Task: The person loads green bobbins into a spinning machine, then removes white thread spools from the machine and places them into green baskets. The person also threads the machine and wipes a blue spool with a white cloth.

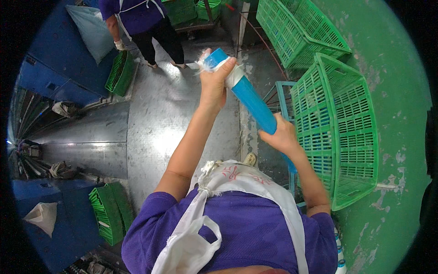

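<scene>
A long blue tube (252,104) slants in front of me, from far left to near right. White fluffy fibre (233,76) is wrapped around its upper end, and loose wisps stick out there. My left hand (214,84) is closed around that end, its thumb pressing on the white wrap. Lower down, my right hand (284,134) grips the tube's shaft. The lower end of the tube shows past my right wrist, partly hidden by the forearm.
Large green plastic crates (335,132) stand close on my right, on a light-blue metal frame (282,102); another crate (299,34) is farther off. Blue machines (59,73) line the left side, with green baskets (107,212) against them. A person (141,25) stands ahead in the aisle.
</scene>
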Demonstrator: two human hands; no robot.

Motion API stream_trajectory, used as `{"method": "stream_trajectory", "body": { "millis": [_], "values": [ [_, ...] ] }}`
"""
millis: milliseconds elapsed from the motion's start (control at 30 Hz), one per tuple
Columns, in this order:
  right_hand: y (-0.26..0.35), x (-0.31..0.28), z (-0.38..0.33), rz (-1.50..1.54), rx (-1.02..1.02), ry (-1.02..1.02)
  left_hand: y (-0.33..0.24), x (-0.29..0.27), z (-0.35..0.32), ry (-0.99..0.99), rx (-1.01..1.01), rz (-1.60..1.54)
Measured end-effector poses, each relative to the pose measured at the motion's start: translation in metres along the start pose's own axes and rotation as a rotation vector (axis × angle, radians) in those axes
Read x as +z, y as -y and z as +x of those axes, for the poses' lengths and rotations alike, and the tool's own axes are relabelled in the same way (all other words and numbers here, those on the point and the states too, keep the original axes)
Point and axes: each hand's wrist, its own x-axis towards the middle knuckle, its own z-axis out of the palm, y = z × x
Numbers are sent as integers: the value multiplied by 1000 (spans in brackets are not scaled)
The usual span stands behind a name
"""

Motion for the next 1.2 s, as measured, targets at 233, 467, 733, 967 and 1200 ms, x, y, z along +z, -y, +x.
{"method": "stream_trajectory", "body": {
  "millis": [233,467,733,967,1200],
  "values": [
    [-8,7,-3,1029,113,737,-3,2,-5,6,-149,-87],
    [-10,8,-6,374,-7,178,5,2,-7,-22,-294,-50],
    [-7,5,-7,0,-182,-153,1,4,-6,-46,-226,-176],
    [-8,7,-12,929,134,608,-1,0,-12,-49,-198,-204],
    [-8,11,-10,467,13,364,1,4,-18,-83,-81,-47]
  ]
}}
